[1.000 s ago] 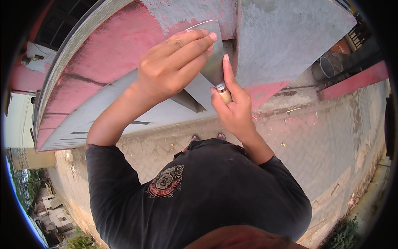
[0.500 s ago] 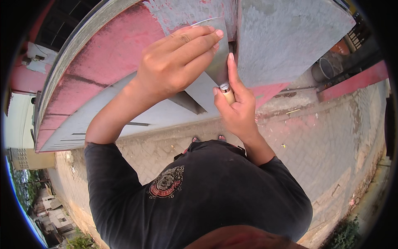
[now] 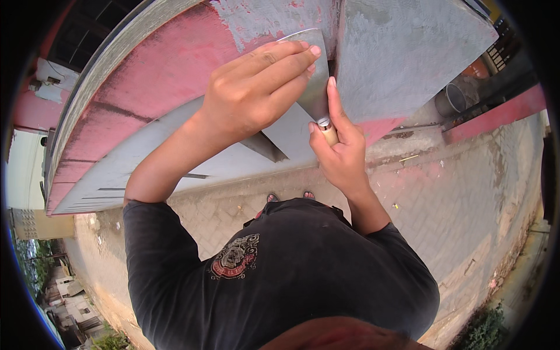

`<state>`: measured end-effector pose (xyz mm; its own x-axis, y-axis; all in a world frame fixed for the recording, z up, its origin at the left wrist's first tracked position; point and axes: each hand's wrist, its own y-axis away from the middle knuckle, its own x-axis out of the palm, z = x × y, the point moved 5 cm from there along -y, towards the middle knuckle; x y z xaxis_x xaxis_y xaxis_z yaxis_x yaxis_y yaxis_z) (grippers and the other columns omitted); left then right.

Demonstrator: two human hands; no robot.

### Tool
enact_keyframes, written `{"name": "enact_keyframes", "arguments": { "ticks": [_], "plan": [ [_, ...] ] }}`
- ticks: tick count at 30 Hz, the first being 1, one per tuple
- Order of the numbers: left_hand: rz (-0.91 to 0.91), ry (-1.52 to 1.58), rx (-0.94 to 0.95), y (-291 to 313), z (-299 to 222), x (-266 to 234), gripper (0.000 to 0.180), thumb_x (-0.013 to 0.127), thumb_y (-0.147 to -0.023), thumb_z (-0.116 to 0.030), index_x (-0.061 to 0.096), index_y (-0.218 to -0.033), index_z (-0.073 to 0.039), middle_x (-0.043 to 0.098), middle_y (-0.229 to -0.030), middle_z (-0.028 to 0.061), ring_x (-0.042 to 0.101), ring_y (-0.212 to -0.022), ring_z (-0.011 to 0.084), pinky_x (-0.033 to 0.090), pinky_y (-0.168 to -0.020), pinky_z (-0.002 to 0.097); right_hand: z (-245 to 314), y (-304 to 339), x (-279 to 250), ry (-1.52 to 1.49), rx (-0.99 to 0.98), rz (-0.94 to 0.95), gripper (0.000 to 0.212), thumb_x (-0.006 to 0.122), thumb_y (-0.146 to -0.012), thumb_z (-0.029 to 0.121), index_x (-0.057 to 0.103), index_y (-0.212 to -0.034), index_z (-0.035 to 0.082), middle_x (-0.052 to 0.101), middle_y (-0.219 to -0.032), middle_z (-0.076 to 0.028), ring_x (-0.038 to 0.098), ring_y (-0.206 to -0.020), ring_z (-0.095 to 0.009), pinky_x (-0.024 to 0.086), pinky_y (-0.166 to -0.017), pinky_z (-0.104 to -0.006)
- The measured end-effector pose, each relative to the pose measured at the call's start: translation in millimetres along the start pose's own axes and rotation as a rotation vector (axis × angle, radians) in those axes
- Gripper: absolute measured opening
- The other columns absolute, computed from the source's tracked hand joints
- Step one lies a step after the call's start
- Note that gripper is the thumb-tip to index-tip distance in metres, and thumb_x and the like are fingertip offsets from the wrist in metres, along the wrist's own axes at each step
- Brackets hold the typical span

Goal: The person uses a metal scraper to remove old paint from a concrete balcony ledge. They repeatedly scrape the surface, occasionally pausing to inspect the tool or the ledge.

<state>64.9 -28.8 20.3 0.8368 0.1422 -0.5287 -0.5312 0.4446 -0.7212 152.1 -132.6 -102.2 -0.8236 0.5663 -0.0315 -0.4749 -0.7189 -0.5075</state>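
My right hand (image 3: pixel 343 147) grips the pale wooden handle of a putty knife (image 3: pixel 315 97), its index finger stretched up beside the blade. The broad metal blade points up toward the wall, its straight edge near a patchy grey and pink surface (image 3: pixel 274 16). Across the blade's left side my left hand (image 3: pixel 256 87) is closed, fingers bent together and tips near the blade's right edge. The left thumb is hidden, along with much of the blade beneath that hand.
A pink wall band (image 3: pixel 169 64) curves along the left, above a grey lower panel (image 3: pixel 157 154) with dark slots. A grey-coated slab (image 3: pixel 402 64) juts out on the right. Farther right stands a bucket (image 3: pixel 452 100) by a low pink wall (image 3: pixel 496 116). Paving (image 3: pixel 443 216) lies below.
Both hands and the putty knife have shifted slightly right and down in the picture, and the wall's position in view has moved a little too. The hold on the knife looks the same.
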Motion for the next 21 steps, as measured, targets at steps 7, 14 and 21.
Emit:
{"name": "enact_keyframes", "arguments": {
  "ticks": [7,14,21],
  "plan": [
    [-0.1,-0.052,0.037,-1.4,6.2,2.1,0.006,0.074,-0.076,-0.003,0.071,-0.081,-0.002,0.076,-0.101,0.0034,0.076,-0.093,0.018,0.064,-0.076,0.0281,12.0,-6.3,-4.6,0.055,-0.085,-0.003,0.073,0.057,-0.093,-0.01,0.032,-0.161,-0.004,0.051,-0.157,-0.017,0.058,-0.111,-0.008,0.047,-0.096,-0.0234],
    [-0.075,-0.021,-0.054,0.0,-2.4,-2.2,0.015,0.076,-0.072,0.005,0.074,-0.087,0.002,0.078,-0.102,0.0079,0.077,-0.097,0.0248,0.065,-0.08,0.0334,13.6,-5.1,-9.5,0.073,-0.032,0.003,0.071,0.058,-0.093,-0.007,0.034,-0.16,-0.004,0.054,-0.152,-0.018,0.057,-0.111,-0.009,0.045,-0.096,-0.0246],
    [-0.111,-0.01,-0.052,-2.4,3.6,-0.9,0.018,0.077,-0.071,0.005,0.074,-0.088,0.001,0.078,-0.103,0.0069,0.077,-0.098,0.0243,0.065,-0.078,0.0316,19.0,-11.6,-11.3,0.149,-0.151,-0.049,0.071,0.059,-0.093,-0.006,0.038,-0.16,0.001,0.063,-0.09,-0.002,0.051,-0.073,-0.005,0.047,-0.071,-0.0221]
  ]
}}
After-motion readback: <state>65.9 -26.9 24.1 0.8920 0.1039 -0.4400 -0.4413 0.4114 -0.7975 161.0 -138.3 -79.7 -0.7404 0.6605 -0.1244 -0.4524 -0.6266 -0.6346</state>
